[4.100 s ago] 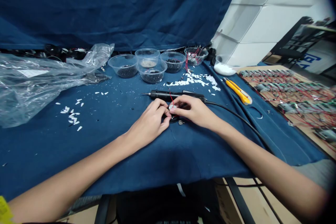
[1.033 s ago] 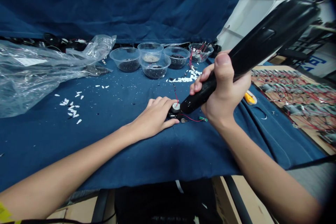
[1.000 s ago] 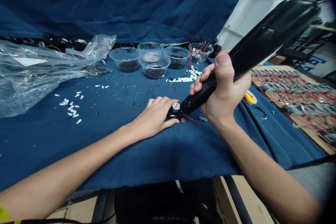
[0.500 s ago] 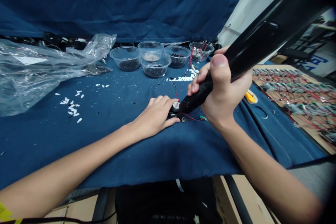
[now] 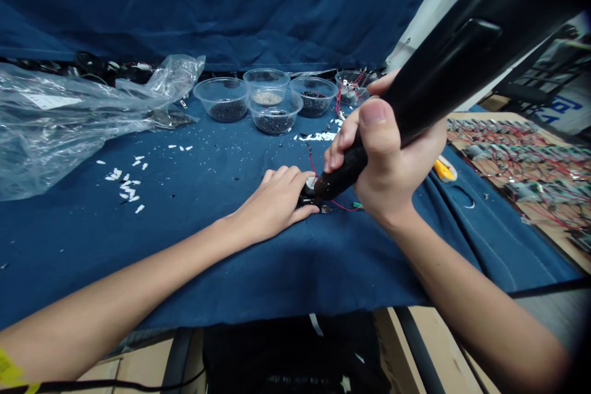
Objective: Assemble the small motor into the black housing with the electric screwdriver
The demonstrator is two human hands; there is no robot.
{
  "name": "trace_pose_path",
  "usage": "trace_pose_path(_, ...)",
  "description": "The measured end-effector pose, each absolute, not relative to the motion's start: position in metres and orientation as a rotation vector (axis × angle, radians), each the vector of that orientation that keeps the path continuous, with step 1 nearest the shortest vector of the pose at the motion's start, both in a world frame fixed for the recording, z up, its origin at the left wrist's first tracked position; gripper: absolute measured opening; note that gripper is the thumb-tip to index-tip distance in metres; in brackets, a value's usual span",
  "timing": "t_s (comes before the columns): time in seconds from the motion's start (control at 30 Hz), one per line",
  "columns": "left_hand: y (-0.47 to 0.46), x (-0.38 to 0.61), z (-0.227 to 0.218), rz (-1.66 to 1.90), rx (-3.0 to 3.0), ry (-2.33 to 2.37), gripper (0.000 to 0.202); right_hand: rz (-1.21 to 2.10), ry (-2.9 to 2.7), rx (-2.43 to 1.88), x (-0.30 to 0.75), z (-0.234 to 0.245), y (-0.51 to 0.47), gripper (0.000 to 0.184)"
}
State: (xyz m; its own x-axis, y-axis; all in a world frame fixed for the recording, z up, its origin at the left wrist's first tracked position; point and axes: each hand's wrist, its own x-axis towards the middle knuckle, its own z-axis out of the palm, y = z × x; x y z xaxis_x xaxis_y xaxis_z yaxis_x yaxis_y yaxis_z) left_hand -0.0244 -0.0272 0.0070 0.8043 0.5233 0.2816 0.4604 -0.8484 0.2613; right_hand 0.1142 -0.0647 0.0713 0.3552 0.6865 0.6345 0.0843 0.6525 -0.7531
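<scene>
On the blue cloth, my left hand [image 5: 272,204] grips a small black electronic assembly [image 5: 305,198] between thumb and fingers. A round silver-white part [image 5: 311,183] sits on the assembly, and a red wire rises from it. My right hand [image 5: 392,166] is wrapped round a thick black electric screwdriver [image 5: 443,80], held at a slant with its lower end against the assembly. The screwdriver's bit is hidden, so I cannot tell whether it touches a screw. Beside the assembly, another red wire runs to a small green circuit board [image 5: 357,205].
Clear plastic bowls [image 5: 276,112] of small dark and pale parts stand at the back. A plastic bag [image 5: 92,117] lies left, near scattered white bits [image 5: 127,188]. To the right are a yellow cutter [image 5: 444,169] and a board [image 5: 530,172] bearing rows of wired assemblies.
The screwdriver has tilted and shifted slightly, its upper end appearing larger and closer to me. My right hand has moved a little with it. My left hand stays on the assembly.
</scene>
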Motion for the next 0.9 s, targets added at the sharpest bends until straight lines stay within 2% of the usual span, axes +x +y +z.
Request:
trace_pose_path(0.27,-0.027,-0.023,0.006,0.525,2.826,0.780,0.048,0.288,-1.281,-0.843,0.118,0.065,-0.059,0.039)
trace_pose_path(0.63,-0.028,-0.024,0.005,0.518,2.833,0.788,0.050,0.448,-1.239,-0.862,0.117,0.064,-0.060,0.052)
trace_pose_path(0.73,-0.027,-0.024,0.005,0.515,2.831,0.787,0.050,0.452,-1.192,-0.828,0.117,0.073,-0.062,0.045)
trace_pose_path(0.9,-0.025,-0.026,0.003,0.529,2.759,0.770,0.056,0.292,-0.925,-0.730,0.145,0.089,-0.051,0.018)
